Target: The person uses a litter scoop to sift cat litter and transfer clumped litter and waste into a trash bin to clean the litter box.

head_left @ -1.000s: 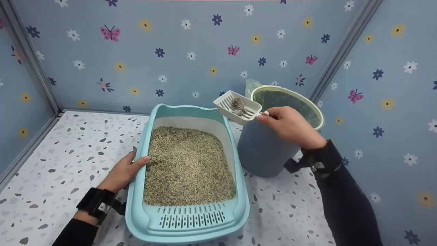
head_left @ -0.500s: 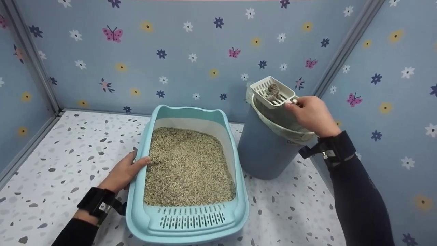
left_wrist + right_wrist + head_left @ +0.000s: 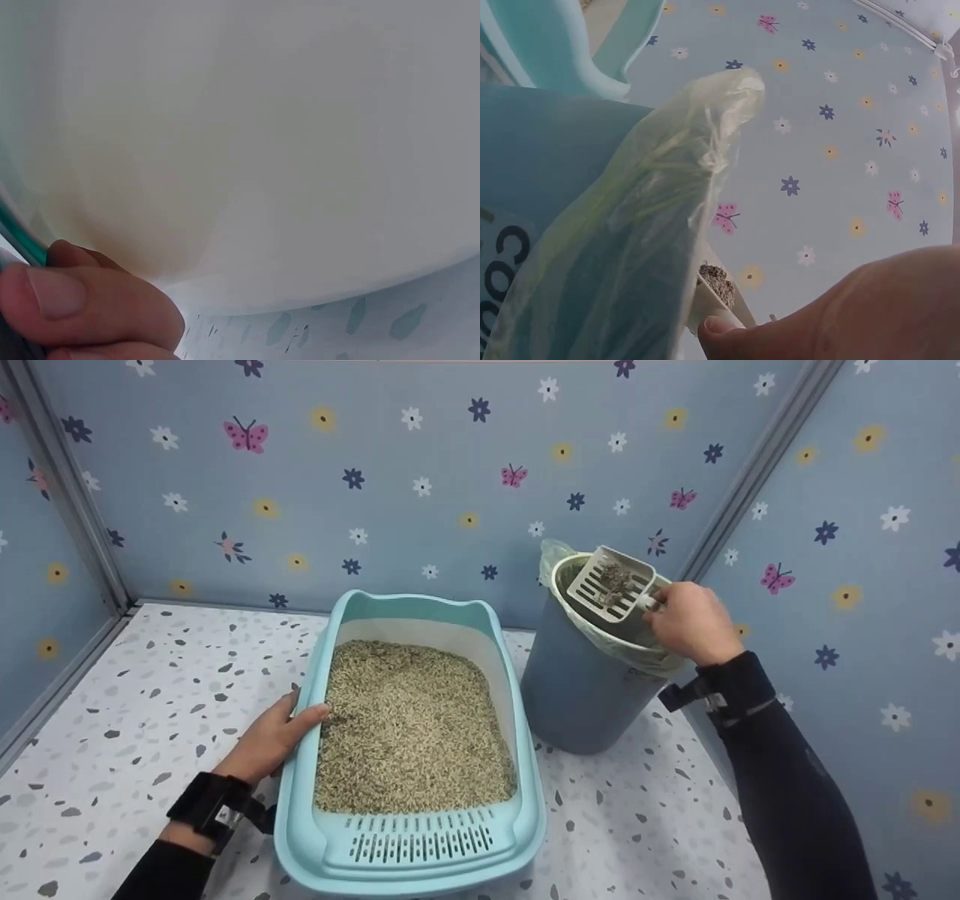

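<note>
In the head view, my left hand (image 3: 266, 739) grips the left rim of a light blue litter box (image 3: 412, 877), thumb over the edge. Tan pellet litter (image 3: 409, 720) covers its floor. My right hand (image 3: 694, 622) holds a white slotted litter scoop (image 3: 639, 572) by its handle, tilted over the mouth of a blue-grey bin (image 3: 577, 682). Dark clumps (image 3: 616, 579) lie on the scoop's slots. In the right wrist view, the bin's liner (image 3: 660, 195) hides part of the scoop (image 3: 707, 306). The left wrist view shows curled fingers (image 3: 105, 307) against the box's pale outer wall (image 3: 300, 150).
The bin stands close to the litter box's right side, with a thin translucent bag (image 3: 619, 646) folded over its rim. Flowered blue panels (image 3: 420, 442) enclose the back and both sides. Beneath everything is a white speckled surface (image 3: 187, 682).
My right hand has carried the scoop rightward from between box and bin to over the bin. The scoop has since dipped and tilted inward at its mouth. The left hand stays put.
</note>
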Demonstrator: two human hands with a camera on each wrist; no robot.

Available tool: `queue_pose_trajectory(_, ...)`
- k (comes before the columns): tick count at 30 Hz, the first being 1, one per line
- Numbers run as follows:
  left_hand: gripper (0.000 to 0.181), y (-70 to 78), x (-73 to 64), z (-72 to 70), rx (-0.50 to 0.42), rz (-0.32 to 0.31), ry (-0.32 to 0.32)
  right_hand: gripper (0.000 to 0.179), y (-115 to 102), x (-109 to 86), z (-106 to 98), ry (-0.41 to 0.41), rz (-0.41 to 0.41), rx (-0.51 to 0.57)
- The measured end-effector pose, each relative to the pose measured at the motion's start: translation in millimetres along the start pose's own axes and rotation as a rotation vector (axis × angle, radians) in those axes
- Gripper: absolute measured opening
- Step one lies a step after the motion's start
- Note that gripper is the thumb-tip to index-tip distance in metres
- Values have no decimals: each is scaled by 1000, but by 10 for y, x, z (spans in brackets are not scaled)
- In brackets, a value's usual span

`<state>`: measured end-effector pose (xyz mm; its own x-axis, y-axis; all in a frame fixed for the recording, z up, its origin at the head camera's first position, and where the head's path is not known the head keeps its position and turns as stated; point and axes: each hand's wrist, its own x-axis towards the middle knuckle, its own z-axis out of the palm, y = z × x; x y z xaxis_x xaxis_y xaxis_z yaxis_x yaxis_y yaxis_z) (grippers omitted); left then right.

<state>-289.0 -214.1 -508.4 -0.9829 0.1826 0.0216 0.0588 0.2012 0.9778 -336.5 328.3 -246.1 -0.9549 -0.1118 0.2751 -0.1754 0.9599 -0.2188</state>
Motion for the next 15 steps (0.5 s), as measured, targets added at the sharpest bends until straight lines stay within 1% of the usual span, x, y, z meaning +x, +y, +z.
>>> queue_pose_trajectory(4, 75, 3, -7, 2, 4, 1, 5, 10, 7, -11, 68, 57, -12, -55)
queue_pose_trajectory(6, 75, 5, -10, 3, 6, 0, 5, 9, 1, -20, 98, 82, -9, -91)
queue_pose_trajectory(9, 76, 9, -11, 4, 10, 1, 6, 14, -25, -45, 131, 103, -5, -149)
queue_pose_trajectory(12, 76, 11, -6, 0, 17, 6, 6, 20, -49, -79, 161, 129, -19, -218)
queue_pose_trajectory(15, 74, 7, -2, -7, 19, 3, 0, 18, -60, -114, 198, 182, -51, -281)
